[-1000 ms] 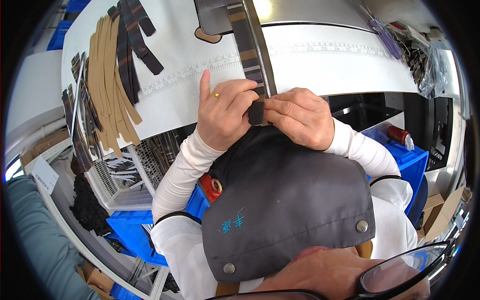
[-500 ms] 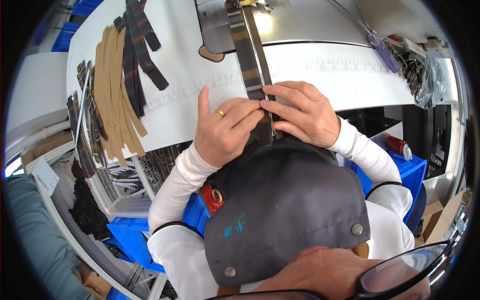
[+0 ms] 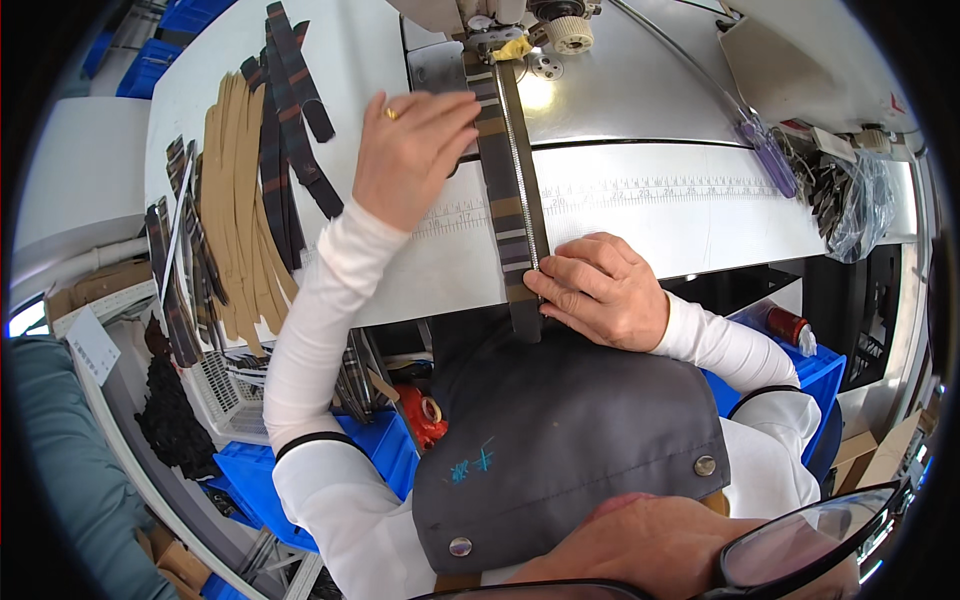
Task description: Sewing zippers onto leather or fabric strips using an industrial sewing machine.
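Note:
A dark striped fabric strip (image 3: pixel 497 170) with a metal-toothed zipper (image 3: pixel 518 160) along it runs from under the sewing machine's needle area (image 3: pixel 497 45) toward me, its near end hanging past the table edge. My right hand (image 3: pixel 605 293) pinches the strip's right edge near that end, thumb below and fingers bent on top. Above the table, left of the strip, my left hand (image 3: pixel 415 155) is raised with fingers stretched out, slightly blurred, the fingertips close to the strip's left edge. Nothing shows in it.
Tan strips (image 3: pixel 232 210) and dark striped strips (image 3: pixel 290 110) lie on the white table (image 3: pixel 640 225) at left. A purple-handled tool (image 3: pixel 768 160) and a plastic bag of pieces (image 3: pixel 865 190) are at right. Blue bins (image 3: pixel 250 470) and a white basket (image 3: pixel 222 400) stand below.
My left hand has let go of the strip and moved up and left toward the machine. The right hand has shifted down with the strip's near end, still pinching it.

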The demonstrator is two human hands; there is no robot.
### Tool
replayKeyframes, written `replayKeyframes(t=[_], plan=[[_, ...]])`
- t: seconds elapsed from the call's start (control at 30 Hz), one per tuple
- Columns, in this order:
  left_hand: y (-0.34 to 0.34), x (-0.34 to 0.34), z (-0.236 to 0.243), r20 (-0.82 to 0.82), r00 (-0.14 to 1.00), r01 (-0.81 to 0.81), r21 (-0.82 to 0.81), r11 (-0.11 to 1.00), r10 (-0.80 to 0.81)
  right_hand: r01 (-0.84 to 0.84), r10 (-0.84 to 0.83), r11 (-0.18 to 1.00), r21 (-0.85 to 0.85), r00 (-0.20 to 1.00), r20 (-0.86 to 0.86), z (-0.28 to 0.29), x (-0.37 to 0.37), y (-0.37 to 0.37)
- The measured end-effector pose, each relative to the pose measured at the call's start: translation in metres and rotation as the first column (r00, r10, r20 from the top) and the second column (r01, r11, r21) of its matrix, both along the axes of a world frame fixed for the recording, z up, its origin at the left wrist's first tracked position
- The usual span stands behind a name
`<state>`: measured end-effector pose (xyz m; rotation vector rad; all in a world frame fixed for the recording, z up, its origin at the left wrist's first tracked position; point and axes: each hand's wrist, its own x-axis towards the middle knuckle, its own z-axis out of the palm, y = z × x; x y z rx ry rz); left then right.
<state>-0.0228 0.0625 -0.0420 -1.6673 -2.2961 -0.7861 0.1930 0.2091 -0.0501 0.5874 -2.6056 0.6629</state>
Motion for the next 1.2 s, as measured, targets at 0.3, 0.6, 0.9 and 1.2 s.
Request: replayKeyframes(t=[0.3,0.6,0.9,1.2], plan=[[0.043,-0.025,-0.004,-0.068,0.988,0.140,0.000,0.990,-0.140,-0.031,0.031,0.998,-0.055,0.999,0.014,0.000,-0.003,0.004],[0.045,-0.045,-0.016,-0.199,0.954,0.223,-0.028,0.974,-0.224,-0.023,0.024,0.998,-0.057,1.000,0.020,0.001,-0.004,0.002],[0.023,-0.010,-0.021,-0.221,0.973,-0.064,0.027,0.998,0.068,-0.031,0.030,1.000,0.006,0.999,0.017,0.006,-0.002,0.002],[0.011,-0.025,-0.016,-0.126,0.992,-0.012,-0.039,0.999,0.008,-0.050,0.050,0.999,-0.006,0.998,0.030,0.007,-0.005,0.003]])
